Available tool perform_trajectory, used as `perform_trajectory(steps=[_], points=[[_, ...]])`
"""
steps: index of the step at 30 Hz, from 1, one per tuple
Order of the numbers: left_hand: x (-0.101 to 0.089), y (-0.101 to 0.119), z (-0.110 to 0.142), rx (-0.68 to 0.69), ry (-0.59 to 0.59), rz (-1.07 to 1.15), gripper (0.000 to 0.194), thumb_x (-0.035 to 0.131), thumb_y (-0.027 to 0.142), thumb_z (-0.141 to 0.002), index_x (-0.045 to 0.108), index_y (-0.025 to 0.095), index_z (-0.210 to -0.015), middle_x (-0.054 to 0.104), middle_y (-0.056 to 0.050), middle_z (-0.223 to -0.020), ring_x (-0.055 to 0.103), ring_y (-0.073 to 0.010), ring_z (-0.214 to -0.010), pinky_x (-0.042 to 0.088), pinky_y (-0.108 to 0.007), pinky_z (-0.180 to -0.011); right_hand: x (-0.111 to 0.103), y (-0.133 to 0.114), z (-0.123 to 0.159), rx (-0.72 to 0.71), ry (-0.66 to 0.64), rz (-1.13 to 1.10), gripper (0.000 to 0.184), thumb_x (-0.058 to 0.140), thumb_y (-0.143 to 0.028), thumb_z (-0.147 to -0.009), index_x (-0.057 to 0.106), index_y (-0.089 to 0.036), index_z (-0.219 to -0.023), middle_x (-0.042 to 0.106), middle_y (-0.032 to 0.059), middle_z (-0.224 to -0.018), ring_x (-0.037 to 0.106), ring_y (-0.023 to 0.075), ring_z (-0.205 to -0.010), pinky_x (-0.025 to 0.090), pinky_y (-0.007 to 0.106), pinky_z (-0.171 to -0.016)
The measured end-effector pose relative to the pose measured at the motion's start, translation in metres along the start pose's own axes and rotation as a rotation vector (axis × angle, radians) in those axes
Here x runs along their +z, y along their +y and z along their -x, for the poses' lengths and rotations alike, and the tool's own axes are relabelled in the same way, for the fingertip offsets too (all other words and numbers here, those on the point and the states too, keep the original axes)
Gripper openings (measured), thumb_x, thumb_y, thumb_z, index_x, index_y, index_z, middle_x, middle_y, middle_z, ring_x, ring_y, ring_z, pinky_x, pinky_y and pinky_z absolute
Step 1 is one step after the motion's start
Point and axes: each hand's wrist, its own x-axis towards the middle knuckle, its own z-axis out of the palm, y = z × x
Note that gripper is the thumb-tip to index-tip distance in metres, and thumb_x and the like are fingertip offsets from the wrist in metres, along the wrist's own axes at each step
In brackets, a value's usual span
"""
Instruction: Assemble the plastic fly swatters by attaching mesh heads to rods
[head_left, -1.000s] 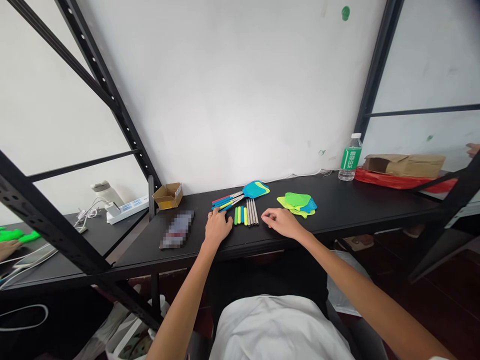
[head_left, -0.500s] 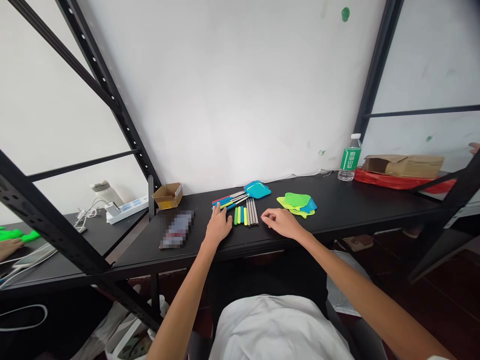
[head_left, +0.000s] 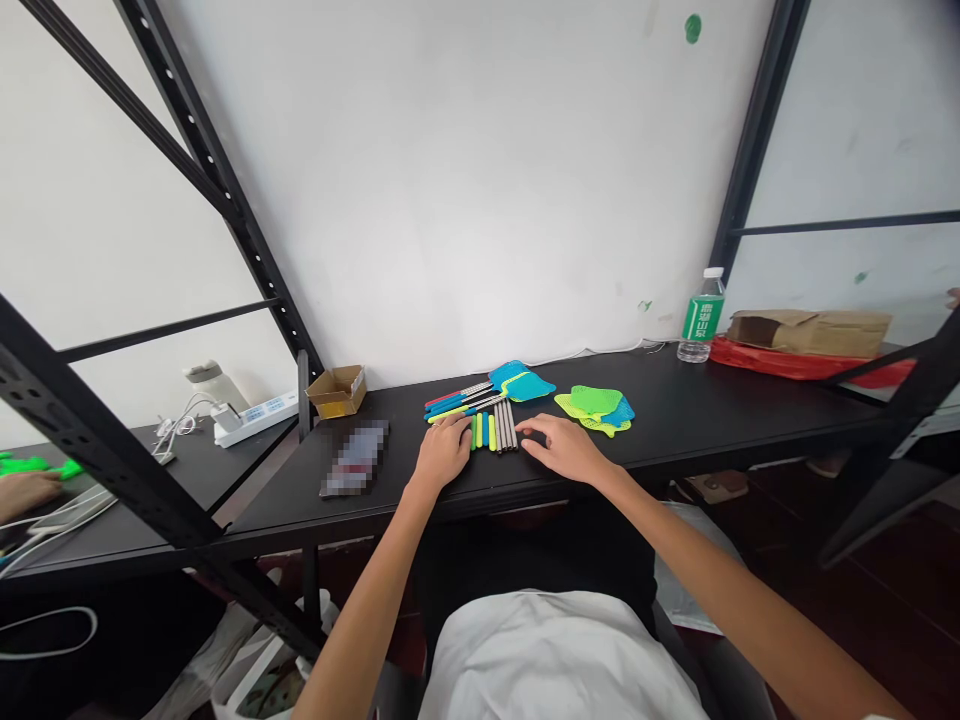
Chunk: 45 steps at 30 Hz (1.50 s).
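Several fly swatters, their handles red, blue and yellow, lie stacked with their blue heads [head_left: 534, 386] to the right. In front of them is a row of short coloured grip tubes [head_left: 485, 431] in green, yellow and blue. Thin grey metal rods [head_left: 506, 425] lie alongside, at the row's right. My left hand [head_left: 444, 448] rests at the row's left end, fingers lying forward, the thumb side against the green tube. On the other side, my right hand [head_left: 566, 447] is open, index finger and thumb apart, close to the rods. Loose swatter heads [head_left: 596, 403] in green, yellow and blue lie behind it.
A small cardboard box [head_left: 336, 391] and a blurred-out flat item [head_left: 356, 458] are at the left. A water bottle [head_left: 702, 316] stands at the back right by a brown paper package [head_left: 810, 332]. Another person's hand [head_left: 28, 494] shows at the far left.
A yellow-handled swatter now lies at the front of the stack. My left hand has drawn back from the swatter handles towards the tubes. My right hand's fingers have opened near the rods.
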Motion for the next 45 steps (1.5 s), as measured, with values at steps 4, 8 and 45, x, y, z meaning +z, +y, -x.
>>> perform_trajectory(steps=[4,8,45], points=[[0.0,0.001,0.0,0.088,-0.018,0.053,0.042,0.033,0.032,-0.1,0.061,0.02,-0.129,0.06,-0.008,-0.136,0.054,-0.025,-0.126,0.042,-0.041,-0.106,0.002,-0.003,0.003,-0.088,-0.026,0.084,0.033,0.052,-0.035,-0.092,0.066,-0.033,-0.123,0.061,-0.0013,-0.135,0.066,0.0223,-0.102,0.049,0.033,-0.079],[0.0,0.003,0.002,0.077,-0.04,0.08,0.044,0.034,0.04,-0.1,0.059,0.021,-0.13,0.059,-0.008,-0.138,0.051,-0.0248,-0.13,0.04,-0.041,-0.109,0.002,-0.004,0.002,-0.11,-0.05,0.077,0.027,0.051,-0.033,-0.093,0.069,-0.032,-0.113,0.068,-0.0023,-0.123,0.065,0.0222,-0.104,0.048,0.032,-0.081],[-0.009,0.009,0.006,0.071,-0.119,0.104,0.052,0.049,0.046,-0.092,0.047,0.025,-0.139,0.055,-0.01,-0.133,0.051,-0.0294,-0.123,0.041,-0.042,-0.102,0.014,0.005,-0.003,0.254,0.061,0.216,0.021,0.062,-0.038,-0.087,0.071,-0.022,-0.097,0.07,0.0091,-0.097,0.066,0.0235,-0.084,0.039,0.029,-0.063]])
